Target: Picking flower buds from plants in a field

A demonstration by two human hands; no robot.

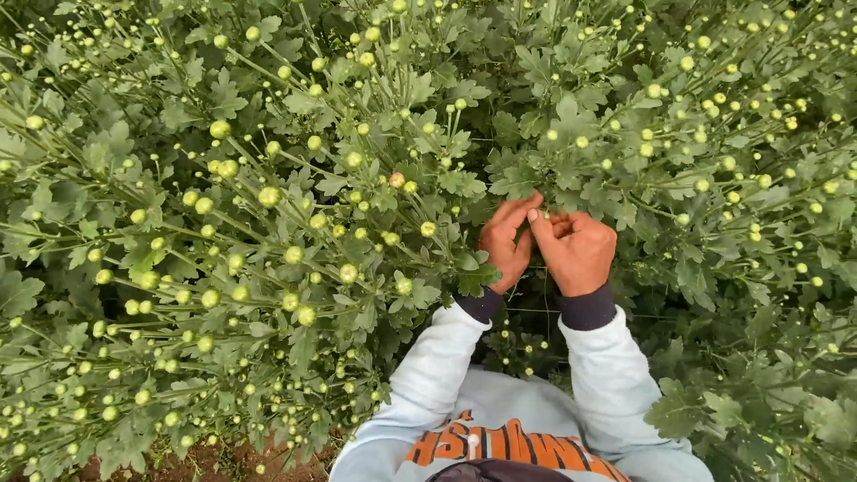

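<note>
My left hand (505, 241) and my right hand (576, 250) are raised close together in a dense stand of green flower plants. The fingertips of both meet at a leafy stem (536, 183) just under a clump of lobed leaves. Both hands are curled with fingers pinched; what is between the fingers is hidden by leaves and by the hands themselves. Round pale green flower buds (268, 196) cover the plants on all sides. A single orange-pink bud (396, 179) stands left of my hands. My sleeves are light grey with dark cuffs.
Long bud-bearing stems lean in from the left (205, 295) and from the right (732, 161). A thin support wire or string grid (536, 308) runs between the plants under my wrists. Brown soil (205, 464) shows at the bottom left.
</note>
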